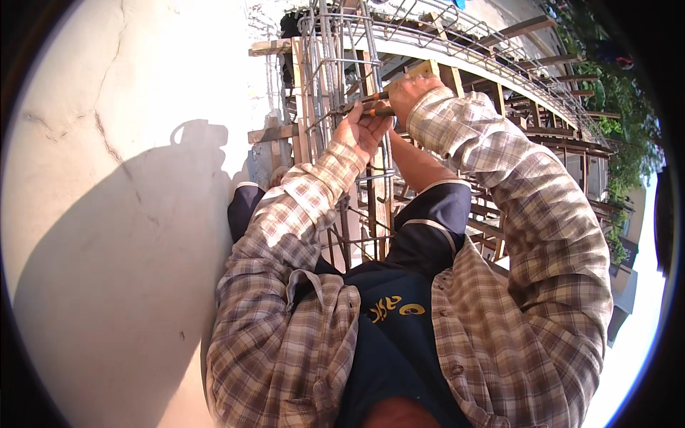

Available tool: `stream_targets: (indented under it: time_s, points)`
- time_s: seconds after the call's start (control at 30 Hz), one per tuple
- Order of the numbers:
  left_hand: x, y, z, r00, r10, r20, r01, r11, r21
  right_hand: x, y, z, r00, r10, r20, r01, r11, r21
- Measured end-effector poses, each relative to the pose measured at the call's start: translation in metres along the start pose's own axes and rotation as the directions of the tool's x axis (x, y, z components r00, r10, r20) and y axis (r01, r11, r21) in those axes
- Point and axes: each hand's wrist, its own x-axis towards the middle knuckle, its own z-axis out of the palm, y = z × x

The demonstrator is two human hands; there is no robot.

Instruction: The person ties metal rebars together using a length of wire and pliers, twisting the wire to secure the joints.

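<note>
My right hand (412, 94) is closed round the handles of a pair of pliers (383, 111) with orange and black grips. The tool points left, toward the upright rebar cage (332, 68); its jaws are hard to make out against the bars. Just below the pliers is my left hand (362, 133), palm turned up and fingers stretched out, with the thumb close to the tool. Whether the thumb touches it I cannot tell. Thin stirrups (382, 175) cross the upright bars beside and below my hands.
A cracked plaster wall (93, 214) rises close on my left. Wooden boards (275, 133) stick out beside the cage. Another rebar cage (492, 57) runs off to the upper right above timber formwork (528, 114). My bent knees (435, 214) flank the upright bars.
</note>
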Motion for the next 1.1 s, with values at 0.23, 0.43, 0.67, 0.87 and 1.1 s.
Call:
stream_targets:
  time_s: [0.23,0.43,0.67,0.87,1.1]
  points:
    - [0.005,0.007,-0.016,0.995,0.072,0.07,-0.071,0.997,-0.019,0.017,-0.002,-0.002,0.997,0.055,0.061,-0.059,0.996,0.063]
    - [-0.017,-0.009,-0.035,0.986,0.088,-0.14,-0.053,0.971,0.232,-0.047,-0.031,0.046,0.983,0.177,0.058,-0.185,0.898,0.398]
    - [-0.079,-0.036,-0.051,0.977,0.028,-0.213,0.12,0.752,0.649,-0.131,-0.104,0.145,0.92,0.358,0.156,-0.337,0.524,0.782]
    - [-0.131,-0.048,-0.065,0.985,-0.136,-0.103,0.168,0.669,0.724,-0.182,-0.129,0.177,0.943,0.303,0.141,-0.247,0.35,0.903]
    - [-0.166,-0.01,-0.063,0.989,0.132,-0.067,0.06,0.062,0.996,-0.194,-0.146,0.196,0.984,0.042,0.174,-0.179,0.206,0.962]
